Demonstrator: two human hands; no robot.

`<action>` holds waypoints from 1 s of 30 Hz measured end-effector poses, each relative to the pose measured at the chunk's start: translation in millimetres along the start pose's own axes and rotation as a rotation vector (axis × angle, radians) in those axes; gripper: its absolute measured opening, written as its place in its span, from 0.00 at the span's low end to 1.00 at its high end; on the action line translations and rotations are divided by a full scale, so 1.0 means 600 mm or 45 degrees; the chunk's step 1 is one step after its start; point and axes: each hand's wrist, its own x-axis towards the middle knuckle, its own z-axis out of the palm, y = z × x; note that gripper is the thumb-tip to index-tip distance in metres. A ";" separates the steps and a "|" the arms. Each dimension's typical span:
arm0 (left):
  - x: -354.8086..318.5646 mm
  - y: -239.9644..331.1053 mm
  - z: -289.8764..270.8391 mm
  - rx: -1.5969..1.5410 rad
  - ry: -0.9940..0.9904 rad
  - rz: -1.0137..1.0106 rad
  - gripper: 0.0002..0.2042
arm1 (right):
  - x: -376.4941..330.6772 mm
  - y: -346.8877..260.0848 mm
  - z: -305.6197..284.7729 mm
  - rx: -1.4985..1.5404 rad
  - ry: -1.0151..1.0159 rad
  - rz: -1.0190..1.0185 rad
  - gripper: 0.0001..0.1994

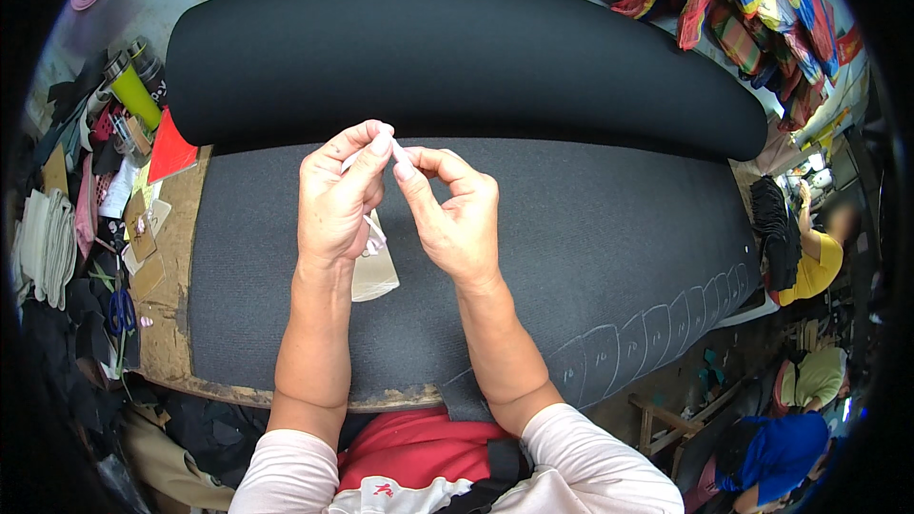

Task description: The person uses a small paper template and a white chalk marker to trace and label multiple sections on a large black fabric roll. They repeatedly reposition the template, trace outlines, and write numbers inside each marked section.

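My left hand [341, 192] and my right hand [451, 209] are raised over the dark grey cloth [257, 247], fingertips close together. Both pinch a thin, pale pinkish-white strip [398, 153] between thumb and forefinger. More pale, curled material [371, 234] shows beside my left palm; whether it joins the strip is hidden. Underneath, a beige card piece [375, 278] lies on the cloth, partly covered by my left hand. White chalk outlines [628, 341] run along the cloth's near right edge.
A thick roll of black fabric [457, 57] lies across the table's far side. Blue-handled scissors [122, 310], a red sheet [171, 150], a lime-green bottle [131, 90] and folded cloths [46, 243] crowd the left. Colourful bags [743, 9] hang far right. People [814, 257] are at the right.
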 end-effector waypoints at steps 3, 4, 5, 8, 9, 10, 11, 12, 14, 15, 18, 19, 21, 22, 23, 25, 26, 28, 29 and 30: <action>0.000 0.000 -0.001 0.009 -0.029 0.003 0.07 | 0.001 0.004 -0.006 0.158 -0.069 0.070 0.07; 0.000 0.001 -0.001 0.007 -0.047 0.001 0.07 | 0.002 0.006 -0.010 0.317 -0.122 0.173 0.07; -0.001 0.001 -0.002 0.002 -0.061 0.003 0.07 | 0.003 0.009 -0.014 0.477 -0.179 0.271 0.08; -0.002 0.004 -0.002 -0.075 -0.165 -0.017 0.07 | 0.008 0.017 -0.027 0.843 -0.328 0.406 0.08; -0.003 0.005 -0.003 -0.080 -0.181 -0.026 0.07 | 0.010 0.019 -0.031 0.905 -0.361 0.441 0.08; -0.004 0.006 -0.003 -0.084 -0.196 -0.035 0.07 | 0.010 0.021 -0.034 0.966 -0.397 0.476 0.08; -0.004 0.006 -0.003 -0.089 -0.211 -0.045 0.07 | 0.011 0.022 -0.037 1.006 -0.420 0.484 0.09; -0.003 0.007 -0.004 -0.098 -0.207 -0.041 0.06 | 0.011 0.022 -0.038 1.046 -0.444 0.492 0.09; -0.002 0.008 -0.004 -0.128 -0.204 -0.030 0.06 | 0.009 0.021 -0.037 1.095 -0.451 0.513 0.09; -0.002 0.008 -0.005 -0.109 -0.180 -0.033 0.06 | 0.008 0.020 -0.034 1.105 -0.434 0.525 0.10; 0.000 0.007 -0.006 -0.093 -0.147 -0.013 0.06 | 0.004 0.015 -0.026 1.117 -0.354 0.529 0.10; 0.001 0.006 -0.008 -0.090 -0.155 0.005 0.07 | 0.005 0.014 -0.026 1.109 -0.345 0.533 0.10; 0.002 0.005 -0.010 -0.042 -0.143 0.029 0.07 | 0.006 0.011 -0.027 1.057 -0.275 0.479 0.09; 0.002 0.006 -0.012 0.002 -0.124 0.036 0.07 | 0.006 0.010 -0.029 1.027 -0.244 0.450 0.09; 0.002 0.005 -0.013 0.044 -0.093 0.053 0.07 | 0.007 0.010 -0.030 1.014 -0.233 0.440 0.10; 0.003 0.005 -0.014 0.033 -0.079 0.028 0.06 | 0.007 0.009 -0.031 1.064 -0.259 0.457 0.12; 0.003 0.004 -0.014 0.033 -0.076 -0.006 0.06 | 0.007 0.009 -0.030 1.090 -0.262 0.457 0.14; 0.006 0.012 -0.017 -0.008 -0.147 -0.090 0.08 | 0.006 0.010 -0.028 1.292 -0.281 0.533 0.14; 0.007 0.013 -0.016 0.016 -0.150 -0.112 0.09 | 0.006 0.010 -0.027 1.393 -0.290 0.570 0.14; 0.007 0.013 -0.014 0.162 -0.104 -0.103 0.10 | 0.006 0.011 -0.026 1.356 -0.311 0.587 0.15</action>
